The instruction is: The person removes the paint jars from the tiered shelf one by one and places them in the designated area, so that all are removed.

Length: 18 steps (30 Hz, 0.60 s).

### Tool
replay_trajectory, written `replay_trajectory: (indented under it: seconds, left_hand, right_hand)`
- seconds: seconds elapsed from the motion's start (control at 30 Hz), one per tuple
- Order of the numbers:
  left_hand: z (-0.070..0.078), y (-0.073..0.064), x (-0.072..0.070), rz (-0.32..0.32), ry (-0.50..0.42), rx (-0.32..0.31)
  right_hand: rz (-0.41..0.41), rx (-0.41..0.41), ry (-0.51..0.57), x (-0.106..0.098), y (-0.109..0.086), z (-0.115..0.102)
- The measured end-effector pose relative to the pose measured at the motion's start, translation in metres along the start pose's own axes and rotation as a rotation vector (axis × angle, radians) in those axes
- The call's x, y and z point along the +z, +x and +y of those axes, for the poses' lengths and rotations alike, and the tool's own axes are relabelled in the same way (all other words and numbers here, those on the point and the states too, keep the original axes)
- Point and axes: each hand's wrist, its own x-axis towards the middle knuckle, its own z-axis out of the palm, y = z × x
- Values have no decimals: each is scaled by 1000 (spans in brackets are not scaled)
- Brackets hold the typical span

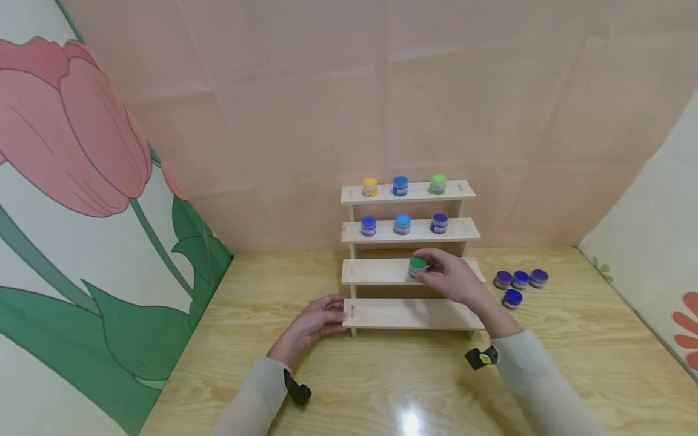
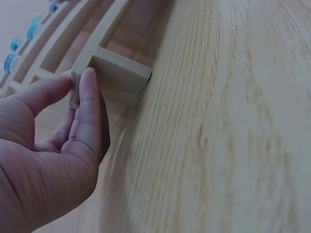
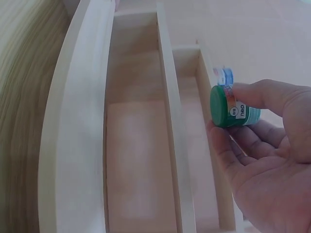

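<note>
My right hand [image 1: 454, 278] grips a small jar with a green lid [image 1: 417, 267] between thumb and fingers, at the third tier down of a wooden step rack [image 1: 403, 315]. The right wrist view shows the jar's label [image 3: 237, 110]; from these views I cannot tell whether its base touches the board. At the rack's left end, my left hand [image 1: 315, 321] pinches the end of the lowest board [image 2: 75, 90] between thumb and fingers. Yellow [image 1: 370, 188], blue [image 1: 400, 186] and light green [image 1: 438, 184] jars stand on the top tier.
The second tier bears a blue jar [image 1: 368, 226], a light blue jar [image 1: 402, 224] and a dark purple jar [image 1: 439, 223]. Right of the rack, several blue and purple jars [image 1: 512, 298] stand on the wooden table [image 1: 262, 272]. A pinkish cloth wall [image 1: 283, 121] rises behind.
</note>
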Motion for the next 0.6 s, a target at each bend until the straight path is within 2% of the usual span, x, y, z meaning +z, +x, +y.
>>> replay_trajectory:
  seconds: [0.37, 0.6]
  left_hand:
    - [1, -1, 0, -7, 5, -2]
    - [1, -1, 1, -4, -7, -2]
  right_hand:
    - [-7, 43, -53, -34, -28, 14]
    - [23, 2, -114, -53, -44, 30]
